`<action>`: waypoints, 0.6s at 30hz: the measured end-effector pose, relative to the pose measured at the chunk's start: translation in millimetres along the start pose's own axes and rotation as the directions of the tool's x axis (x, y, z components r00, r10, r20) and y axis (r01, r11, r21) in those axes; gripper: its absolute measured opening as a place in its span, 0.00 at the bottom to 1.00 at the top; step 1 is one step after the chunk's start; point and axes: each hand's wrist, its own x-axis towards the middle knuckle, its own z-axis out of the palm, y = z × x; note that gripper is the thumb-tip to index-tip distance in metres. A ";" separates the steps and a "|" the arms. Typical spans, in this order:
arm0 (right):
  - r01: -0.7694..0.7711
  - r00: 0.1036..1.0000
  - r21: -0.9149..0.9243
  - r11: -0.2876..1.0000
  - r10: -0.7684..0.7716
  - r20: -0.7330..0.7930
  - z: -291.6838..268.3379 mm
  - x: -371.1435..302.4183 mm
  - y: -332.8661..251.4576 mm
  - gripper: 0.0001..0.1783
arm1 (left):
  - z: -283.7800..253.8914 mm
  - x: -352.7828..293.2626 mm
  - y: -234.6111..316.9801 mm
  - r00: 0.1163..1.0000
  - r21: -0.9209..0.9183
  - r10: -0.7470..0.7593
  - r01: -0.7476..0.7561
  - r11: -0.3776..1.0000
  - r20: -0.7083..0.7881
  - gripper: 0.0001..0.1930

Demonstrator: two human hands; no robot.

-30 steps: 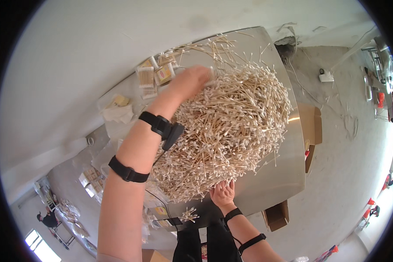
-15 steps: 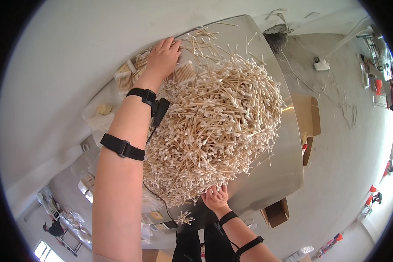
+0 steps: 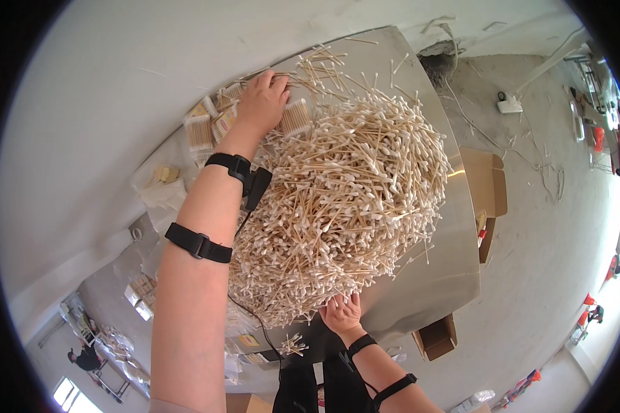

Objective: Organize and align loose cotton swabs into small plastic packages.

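Observation:
A big heap of cotton swabs [image 3: 337,199] with white tips and wooden sticks covers much of the metal table [image 3: 434,275]. My left hand [image 3: 263,103] reaches to the far left edge, palm down with fingers apart, over loose swabs and small packs. Right beside it lies a clear pack of swabs [image 3: 295,117]; another swab pack [image 3: 199,132] is further left. At the heap's near edge, my right hand [image 3: 341,314] rests its spread fingers against the swabs, fingertips partly hidden among them. Nothing gripped shows in either hand.
Stray swabs [image 3: 320,65] lie scattered at the far end. A wall [image 3: 103,89] runs along the left. Open cardboard boxes [image 3: 486,186] stand on the floor at the right, near a white power strip [image 3: 508,104] and its cables. A thin black cable [image 3: 251,311] hangs from my left wrist.
My left hand has drawn slightly toward me and to the right. The swab pack beside it has shifted a little to the right. My right hand stays almost in place.

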 end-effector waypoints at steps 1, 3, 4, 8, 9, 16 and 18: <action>0.001 1.000 -0.001 1.000 -0.001 0.000 -0.2 -1.0 0.4 0.19 | -0.7 -0.9 1.8 1.000 -0.022 -0.006 0.006 1.000 -0.001 0.16; -0.022 0.998 -0.002 1.000 0.022 0.054 -1.3 -2.4 0.5 0.19 | -3.7 -1.3 4.9 1.000 -0.043 -0.011 0.011 0.999 -0.002 0.15; -0.022 0.998 -0.001 1.000 0.022 0.053 -1.5 -2.1 0.3 0.19 | -6.0 -0.9 6.1 1.000 -0.060 -0.019 0.020 0.998 0.006 0.14; -0.015 0.999 -0.001 1.000 0.015 0.042 -1.6 2.0 -1.6 0.20 | -12.9 -1.6 13.6 0.998 -0.085 -0.052 0.055 0.995 0.045 0.11; -0.010 1.000 0.001 1.000 0.010 0.020 -1.6 2.4 -0.7 0.21 | -13.6 -2.6 17.5 0.998 -0.084 -0.053 0.056 0.995 0.043 0.11; -0.011 1.000 -0.003 1.000 0.011 0.024 -1.6 0.3 1.4 0.20 | -25.3 -15.4 39.9 0.948 -0.226 -0.057 0.132 0.965 0.312 0.12; -0.006 1.000 -0.006 1.000 0.006 0.015 -2.3 0.2 2.0 0.20 | -33.0 -15.9 41.3 0.938 -0.254 -0.048 0.142 0.957 0.342 0.12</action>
